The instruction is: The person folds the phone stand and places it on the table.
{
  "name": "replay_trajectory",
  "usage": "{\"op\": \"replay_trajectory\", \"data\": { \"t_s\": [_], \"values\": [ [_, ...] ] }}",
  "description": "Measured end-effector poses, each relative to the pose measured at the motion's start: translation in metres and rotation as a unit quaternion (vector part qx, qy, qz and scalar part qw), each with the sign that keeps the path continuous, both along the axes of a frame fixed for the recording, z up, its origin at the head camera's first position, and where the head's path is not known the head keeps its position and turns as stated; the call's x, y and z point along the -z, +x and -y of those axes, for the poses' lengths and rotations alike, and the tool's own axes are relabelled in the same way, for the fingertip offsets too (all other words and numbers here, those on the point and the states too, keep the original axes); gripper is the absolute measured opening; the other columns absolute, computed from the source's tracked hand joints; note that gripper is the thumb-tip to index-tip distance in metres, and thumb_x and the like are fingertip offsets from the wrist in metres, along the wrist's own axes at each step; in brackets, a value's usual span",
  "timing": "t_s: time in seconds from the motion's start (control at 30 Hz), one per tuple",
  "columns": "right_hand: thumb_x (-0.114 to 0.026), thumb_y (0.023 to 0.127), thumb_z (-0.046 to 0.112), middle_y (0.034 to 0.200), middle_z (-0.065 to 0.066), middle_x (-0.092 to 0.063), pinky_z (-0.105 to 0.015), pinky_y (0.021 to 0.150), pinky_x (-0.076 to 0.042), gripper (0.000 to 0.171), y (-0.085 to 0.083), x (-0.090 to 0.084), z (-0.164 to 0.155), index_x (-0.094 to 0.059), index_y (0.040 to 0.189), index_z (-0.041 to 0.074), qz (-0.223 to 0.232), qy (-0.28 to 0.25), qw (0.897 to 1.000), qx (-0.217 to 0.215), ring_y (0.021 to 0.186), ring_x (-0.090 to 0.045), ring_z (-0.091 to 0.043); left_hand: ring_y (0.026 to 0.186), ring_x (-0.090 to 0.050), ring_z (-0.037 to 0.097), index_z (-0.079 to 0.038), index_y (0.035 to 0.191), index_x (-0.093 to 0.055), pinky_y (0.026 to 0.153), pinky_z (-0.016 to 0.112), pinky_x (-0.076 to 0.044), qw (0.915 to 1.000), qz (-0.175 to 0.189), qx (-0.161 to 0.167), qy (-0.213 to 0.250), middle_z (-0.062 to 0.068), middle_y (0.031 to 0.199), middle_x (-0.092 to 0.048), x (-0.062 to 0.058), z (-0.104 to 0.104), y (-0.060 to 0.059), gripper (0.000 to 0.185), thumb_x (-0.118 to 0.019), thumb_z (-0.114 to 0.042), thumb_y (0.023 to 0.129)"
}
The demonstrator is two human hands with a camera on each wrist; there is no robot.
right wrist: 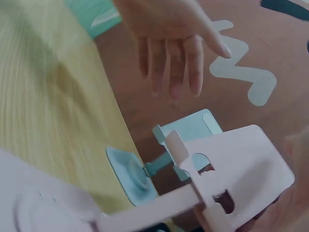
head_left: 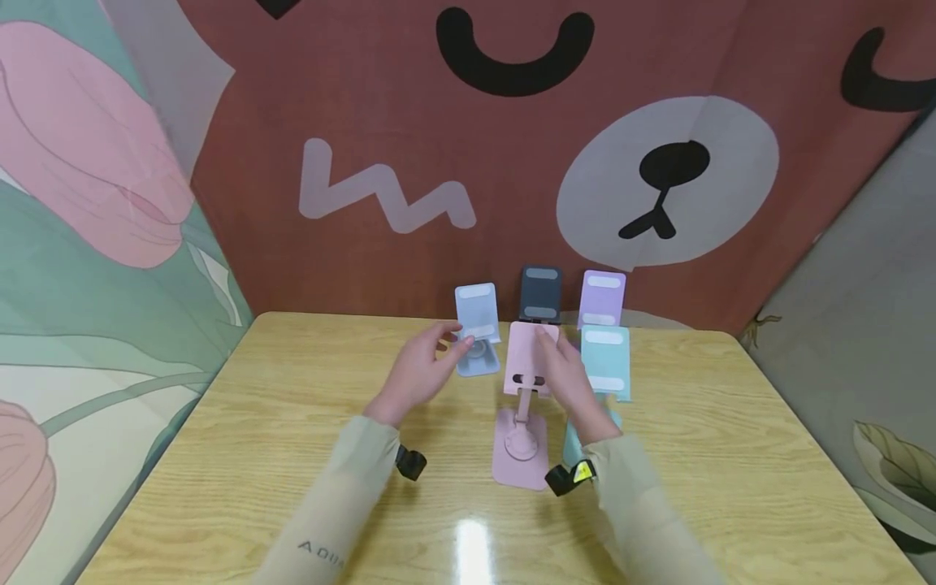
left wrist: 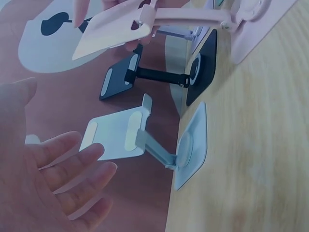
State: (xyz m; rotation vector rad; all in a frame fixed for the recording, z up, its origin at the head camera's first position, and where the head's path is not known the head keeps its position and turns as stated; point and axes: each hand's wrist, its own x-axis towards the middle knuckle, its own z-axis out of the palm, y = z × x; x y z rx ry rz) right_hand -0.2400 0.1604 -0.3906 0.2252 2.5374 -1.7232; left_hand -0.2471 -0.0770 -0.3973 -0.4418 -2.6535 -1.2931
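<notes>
A pink phone stand [head_left: 530, 358] stands upright mid-table on its base [head_left: 520, 448]. My right hand [head_left: 550, 344] grips its top plate [right wrist: 241, 166] from the right side; fingers show behind the plate [left wrist: 114, 28] in the left wrist view. My left hand [head_left: 452, 340] hovers open just left of it, fingers straight, close to a light blue stand [head_left: 477, 323] without holding it. That blue stand [left wrist: 119, 134] leans on its arm from its base [left wrist: 191, 144], and the open left hand [left wrist: 72, 166] is beside it. The left hand [right wrist: 170, 58] also shows above the blue stand [right wrist: 189, 129].
A dark stand [head_left: 541, 293] and a purple stand [head_left: 603, 298] stand at the table's far edge, and a teal stand [head_left: 606, 363] is right of the pink one. Printed cloth walls [head_left: 512, 162] enclose the wooden table [head_left: 731, 471] on three sides.
</notes>
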Motion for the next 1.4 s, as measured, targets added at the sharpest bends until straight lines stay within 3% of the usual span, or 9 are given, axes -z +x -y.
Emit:
{"op": "replay_trajectory", "data": {
  "t_s": [0.1,0.3,0.47,0.77,1.1,1.4],
  "values": [
    [-0.033,0.103,0.064,0.162,-0.026,-0.022,-0.053,0.119,-0.017,0.088,0.0,0.003,0.0,-0.02,0.159,-0.003,0.021,-0.044,0.999,0.018,0.149,-0.02,-0.041,0.104,-0.063,0.024,-0.006,0.136,-0.061,0.09,0.042,-0.051,1.0,-0.006,0.001,0.008,0.004,0.118,-0.066,0.002,-0.003,0.001,0.051,-0.06,-0.044,0.102],
    [-0.035,0.101,0.068,0.166,-0.022,-0.014,-0.053,0.119,-0.015,0.092,0.0,0.01,0.002,-0.014,0.162,0.001,0.047,-0.075,0.996,0.034,0.151,-0.014,-0.039,0.104,-0.063,0.022,-0.007,0.135,-0.061,0.09,0.041,-0.051,0.9999,0.005,0.006,0.015,0.003,0.117,-0.067,0.004,-0.009,0.003,0.057,-0.057,-0.053,0.101],
    [-0.039,0.099,0.069,0.167,-0.02,-0.011,-0.054,0.118,-0.02,0.095,0.0,0.015,0.003,-0.012,0.162,0.004,0.051,-0.104,0.993,0.034,0.151,-0.016,-0.037,0.105,-0.063,0.022,-0.008,0.136,-0.061,0.091,0.042,-0.051,0.9997,0.008,0.013,0.019,0.003,0.116,-0.067,0.01,-0.012,0.004,0.059,-0.054,-0.056,0.102],
    [-0.04,0.099,0.07,0.162,-0.021,-0.023,-0.054,0.116,-0.026,0.094,0.002,0.015,0.005,-0.021,0.16,0.001,0.035,-0.108,0.993,0.04,0.146,-0.028,-0.036,0.104,-0.062,0.02,-0.012,0.136,-0.061,0.091,0.04,-0.051,0.9991,0.024,0.027,0.02,0.002,0.116,-0.067,0.019,-0.02,0.011,0.052,-0.051,-0.052,0.104],
    [-0.038,0.099,0.071,0.162,-0.014,-0.029,-0.049,0.118,-0.023,0.09,-0.002,-0.008,0.013,-0.027,0.159,0.005,-0.028,-0.12,0.992,0.019,0.146,-0.029,-0.03,0.107,-0.062,0.023,-0.008,0.137,-0.061,0.093,0.042,-0.049,0.9985,0.038,0.035,0.019,0.006,0.119,-0.067,0.024,-0.027,0.014,0.055,-0.046,-0.051,0.106],
    [-0.036,0.099,0.071,0.16,-0.011,-0.032,-0.052,0.116,-0.027,0.087,-0.008,-0.033,0.022,-0.029,0.16,0.009,-0.056,-0.119,0.991,0.002,0.144,-0.033,-0.029,0.107,-0.062,0.026,-0.008,0.137,-0.06,0.092,0.045,-0.049,0.9984,0.032,0.043,0.017,0.009,0.121,-0.067,0.029,-0.03,0.015,0.054,-0.041,-0.049,0.108]
  ]
}}
